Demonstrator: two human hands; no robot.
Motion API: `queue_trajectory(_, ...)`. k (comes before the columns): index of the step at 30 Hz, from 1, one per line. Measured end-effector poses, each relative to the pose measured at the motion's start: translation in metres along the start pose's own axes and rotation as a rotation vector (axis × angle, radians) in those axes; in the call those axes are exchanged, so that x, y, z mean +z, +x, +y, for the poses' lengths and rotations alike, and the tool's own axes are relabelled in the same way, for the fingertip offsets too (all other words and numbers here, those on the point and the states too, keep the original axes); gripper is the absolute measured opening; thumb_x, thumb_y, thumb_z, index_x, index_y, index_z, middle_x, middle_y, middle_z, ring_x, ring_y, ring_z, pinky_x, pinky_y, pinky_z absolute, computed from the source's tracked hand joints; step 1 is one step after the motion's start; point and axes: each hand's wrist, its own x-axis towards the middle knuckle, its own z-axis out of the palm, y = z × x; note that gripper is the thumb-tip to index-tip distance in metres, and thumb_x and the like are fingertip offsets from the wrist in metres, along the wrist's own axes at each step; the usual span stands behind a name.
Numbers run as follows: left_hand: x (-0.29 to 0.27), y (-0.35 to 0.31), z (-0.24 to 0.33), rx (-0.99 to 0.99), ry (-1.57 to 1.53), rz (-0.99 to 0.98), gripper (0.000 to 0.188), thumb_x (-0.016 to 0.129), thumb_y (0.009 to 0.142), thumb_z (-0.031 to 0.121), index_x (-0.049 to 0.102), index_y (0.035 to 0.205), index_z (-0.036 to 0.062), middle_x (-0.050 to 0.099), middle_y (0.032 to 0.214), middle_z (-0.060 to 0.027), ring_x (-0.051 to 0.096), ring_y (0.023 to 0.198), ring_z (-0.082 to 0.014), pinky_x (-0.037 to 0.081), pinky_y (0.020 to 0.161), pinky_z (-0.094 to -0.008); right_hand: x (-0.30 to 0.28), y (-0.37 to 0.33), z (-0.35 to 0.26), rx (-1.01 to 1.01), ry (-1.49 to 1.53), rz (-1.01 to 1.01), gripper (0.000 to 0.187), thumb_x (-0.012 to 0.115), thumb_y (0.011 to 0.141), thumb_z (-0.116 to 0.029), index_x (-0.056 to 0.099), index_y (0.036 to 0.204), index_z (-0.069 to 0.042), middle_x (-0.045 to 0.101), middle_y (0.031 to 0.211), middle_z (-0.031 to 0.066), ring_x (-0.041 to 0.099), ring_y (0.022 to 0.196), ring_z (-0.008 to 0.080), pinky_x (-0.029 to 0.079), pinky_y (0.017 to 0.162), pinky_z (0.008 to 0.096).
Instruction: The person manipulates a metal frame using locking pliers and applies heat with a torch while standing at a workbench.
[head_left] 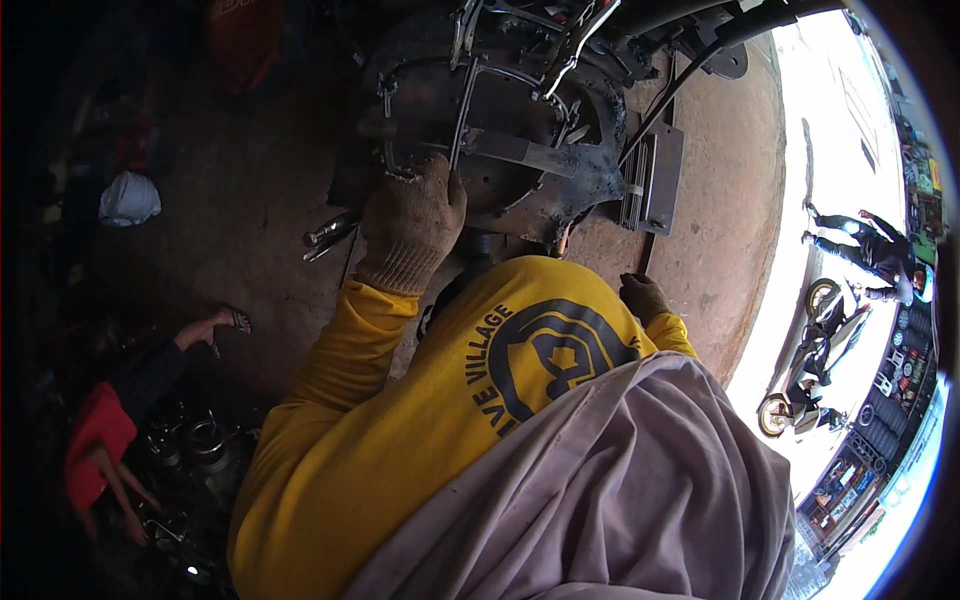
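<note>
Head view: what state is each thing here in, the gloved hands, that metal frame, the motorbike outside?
Left hand: gloved, closed around a thin bar of the frame.
Right hand: gloved, curled, low beside the body; contents cannot be told.
Metal frame: dark, rusty, lying on the ground.
Loose rods: lying on the floor beside the frame.
Motorbike: standing outside in the bright street.

you wear a bright yellow long-sleeved shirt with a dark round emblem and dark lettering printed on the chest. the sleeves are creased and run down to the wrists. your left hand (410, 225) is in a tan knit work glove, grimy, with a ribbed cuff over the sleeve end. your right hand (642, 297) has a darker, soiled glove. a loose grey-mauve cloth drapes over your lower body.
</note>
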Motion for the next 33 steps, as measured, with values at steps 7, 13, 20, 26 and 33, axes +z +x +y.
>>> queue_trajectory(7, 0.002, -0.005, -0.003, 0.030, 0.008, 0.053, 0.020, 0.068, 0.091, 0.024, 0.060, 0.078, 0.0107, 0.062, 0.067, -0.0091, 0.066, 0.059, -0.0296, 0.054, 0.054, -0.0396, 0.002, 0.002, 0.005, -0.003, 0.014, 0.003, 0.037, 0.068, 0.097, -0.027, 0.063, 0.116, 0.005, 0.059, 0.068, 0.0071, 0.056, 0.053, 0.0207, 0.046, 0.047, 0.0376)
queue_trajectory(13, 0.003, -0.004, -0.002, 0.067, 0.084, 0.057, 0.022, 0.069, 0.090, 0.024, 0.059, 0.077, 0.0101, 0.062, 0.069, -0.0081, 0.065, 0.058, -0.0295, 0.052, 0.052, -0.0374, 0.003, -0.001, 0.010, 0.020, 0.045, -0.011, 0.033, 0.067, 0.096, -0.023, 0.063, 0.116, 0.003, 0.058, 0.067, 0.0055, 0.056, 0.052, 0.0199, 0.045, 0.048, 0.0371)
queue_trajectory(20, 0.002, -0.001, 0.002, 0.063, 0.022, 0.076, 0.023, 0.066, 0.092, 0.026, 0.057, 0.077, 0.0109, 0.061, 0.063, -0.0083, 0.066, 0.059, -0.0305, 0.053, 0.053, -0.0386, 0.001, 0.015, 0.018, 0.052, -0.157, 0.035, 0.039, 0.064, 0.095, -0.034, 0.068, 0.115, 0.000, 0.066, 0.073, 0.0086, 0.065, 0.062, 0.0208, 0.053, 0.057, 0.0370)
queue_trajectory(26, 0.012, -0.002, -0.007, 0.125, -0.120, 0.135, 0.021, 0.065, 0.091, 0.017, 0.054, 0.075, 0.0084, 0.059, 0.067, -0.0143, 0.061, 0.059, -0.0364, 0.048, 0.054, -0.0462, -0.004, -0.014, -0.017, 0.029, -0.368, 0.137, 0.048, 0.063, 0.095, -0.042, 0.067, 0.121, -0.001, 0.073, 0.088, 0.0118, 0.070, 0.070, 0.0219, 0.057, 0.066, 0.0369)
queue_trajectory(33, 0.012, -0.001, -0.014, 0.352, 0.114, 0.121, 0.019, 0.062, 0.091, 0.011, 0.054, 0.075, 0.0053, 0.058, 0.076, -0.0152, 0.061, 0.064, -0.0360, 0.048, 0.057, -0.0470, -0.001, -0.021, 0.006, 0.095, -0.352, 0.125, 0.048, 0.062, 0.093, -0.043, 0.069, 0.119, -0.003, 0.075, 0.092, 0.0106, 0.073, 0.075, 0.0236, 0.058, 0.071, 0.0388)
